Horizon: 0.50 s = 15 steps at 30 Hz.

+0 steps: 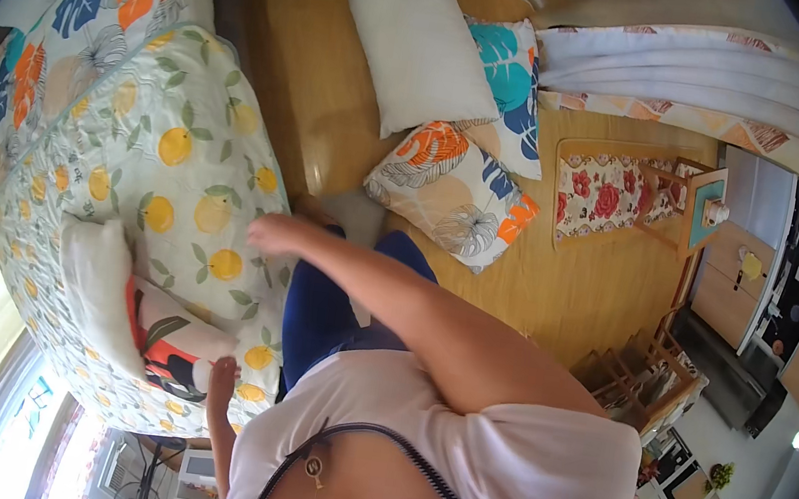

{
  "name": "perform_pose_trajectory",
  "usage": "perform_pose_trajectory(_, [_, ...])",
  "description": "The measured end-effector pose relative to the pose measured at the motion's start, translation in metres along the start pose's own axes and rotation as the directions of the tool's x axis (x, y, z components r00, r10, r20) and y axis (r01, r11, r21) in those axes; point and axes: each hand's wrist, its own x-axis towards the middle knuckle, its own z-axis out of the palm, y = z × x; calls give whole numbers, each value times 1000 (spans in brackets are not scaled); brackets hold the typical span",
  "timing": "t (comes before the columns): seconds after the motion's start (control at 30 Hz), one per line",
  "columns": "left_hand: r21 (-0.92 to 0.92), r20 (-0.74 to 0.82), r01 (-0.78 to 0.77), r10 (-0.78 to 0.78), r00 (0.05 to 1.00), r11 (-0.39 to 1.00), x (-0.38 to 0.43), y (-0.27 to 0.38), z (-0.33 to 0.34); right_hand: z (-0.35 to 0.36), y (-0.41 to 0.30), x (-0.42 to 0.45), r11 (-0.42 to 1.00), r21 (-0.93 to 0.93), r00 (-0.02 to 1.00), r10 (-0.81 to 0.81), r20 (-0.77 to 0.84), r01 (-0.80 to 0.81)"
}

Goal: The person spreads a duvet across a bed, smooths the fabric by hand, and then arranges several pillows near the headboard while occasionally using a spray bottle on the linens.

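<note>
A bed quilt (pixel 196 124) printed with yellow fruit and green leaves covers the bed on my left. On it lie a white pillow (pixel 95 293) and, against its near side, a pillowcase (pixel 174 349) with red, black and green print. How far the pillow sits inside the case cannot be told. My left hand (pixel 223 379) grips the end of the pillowcase closest to me. My right hand (pixel 277 233) reaches across my body over the bed's edge; it is blurred, its fingers look curled, and no object shows in it.
On the wooden floor lie a white pillow (pixel 423 44) and leaf-print pillows (pixel 452 192) (pixel 509 75). Further right are a floral rug (pixel 596 196), a wooden chair (pixel 689 204) and a kitchen counter (pixel 791 293). A white curtain (pixel 695 76) hangs beyond. A window (pixel 17 419) is at lower left.
</note>
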Motion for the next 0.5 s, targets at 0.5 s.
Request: perform_pose_trajectory(0.5, [-44, 396, -176, 179, 900, 983, 399, 347, 281, -123, 447, -201, 575, 29, 521, 760, -390, -818])
